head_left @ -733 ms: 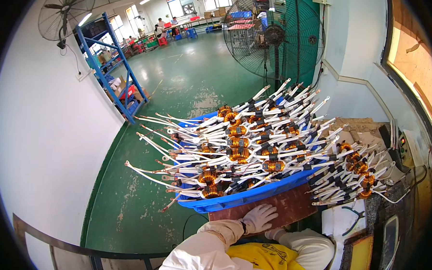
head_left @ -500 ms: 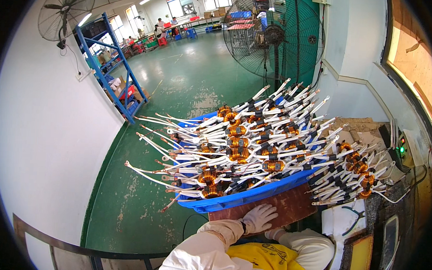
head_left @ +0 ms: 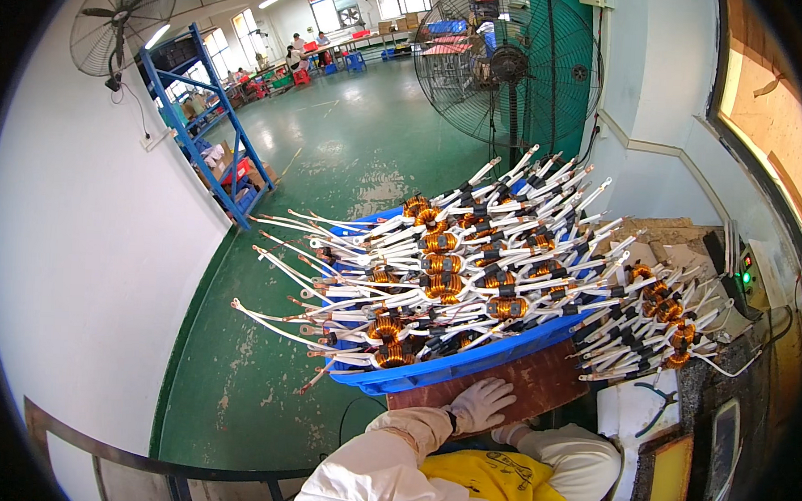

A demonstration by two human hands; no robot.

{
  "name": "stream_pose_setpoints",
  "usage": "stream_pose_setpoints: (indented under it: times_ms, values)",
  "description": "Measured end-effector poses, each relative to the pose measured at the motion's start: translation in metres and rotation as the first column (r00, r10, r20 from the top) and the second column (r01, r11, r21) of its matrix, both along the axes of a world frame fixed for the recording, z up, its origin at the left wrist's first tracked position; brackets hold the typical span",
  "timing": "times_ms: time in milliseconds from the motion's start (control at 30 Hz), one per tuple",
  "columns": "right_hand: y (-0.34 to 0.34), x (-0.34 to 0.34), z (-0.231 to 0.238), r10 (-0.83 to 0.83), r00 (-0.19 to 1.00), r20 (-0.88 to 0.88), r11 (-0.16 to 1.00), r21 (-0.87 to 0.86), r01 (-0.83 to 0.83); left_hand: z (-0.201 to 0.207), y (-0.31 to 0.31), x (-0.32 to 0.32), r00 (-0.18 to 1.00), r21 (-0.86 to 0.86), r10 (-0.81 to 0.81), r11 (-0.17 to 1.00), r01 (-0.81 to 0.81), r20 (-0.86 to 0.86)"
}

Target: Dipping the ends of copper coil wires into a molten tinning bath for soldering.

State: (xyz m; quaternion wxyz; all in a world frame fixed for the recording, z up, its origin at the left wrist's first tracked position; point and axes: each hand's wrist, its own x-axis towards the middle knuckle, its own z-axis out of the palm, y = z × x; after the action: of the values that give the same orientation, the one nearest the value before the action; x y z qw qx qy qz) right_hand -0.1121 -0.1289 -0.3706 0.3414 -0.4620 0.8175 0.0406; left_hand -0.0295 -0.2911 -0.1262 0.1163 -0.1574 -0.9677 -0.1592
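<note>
My left hand, in a white glove, lies flat with its fingers spread on a reddish-brown board. Just beyond it is the blue plastic crate, heaped with copper-wound ring coils whose white-sleeved leads stick out on both sides. My right hand, gloved too, sits low beside the board's near edge, close to the left one. Its fingers are mostly hidden, and whatever it may hold does not show.
On the bench at right lies another pile of coils, with pliers and a yellow-topped block nearer me. A box with a green light stands behind. A floor fan rises beyond the crate; a blue shelf rack is far left.
</note>
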Motion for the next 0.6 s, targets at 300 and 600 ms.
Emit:
stream_pose_setpoints:
  times_ms: [300, 600]
  values:
    - [-0.002, 0.003, 0.004, 0.159, 0.987, -0.034, 0.987, 0.034, -0.158, -0.005, 0.000, 0.004, 1.000, -0.003, 0.024, 1.000, -0.024, 0.006]
    - [0.560, -0.069, 0.079, -0.682, 0.609, 0.406, 0.205, -0.692, 0.692, 0.018, 0.002, -0.001, 0.998, 0.004, -0.037, 0.999, 0.037, 0.056]
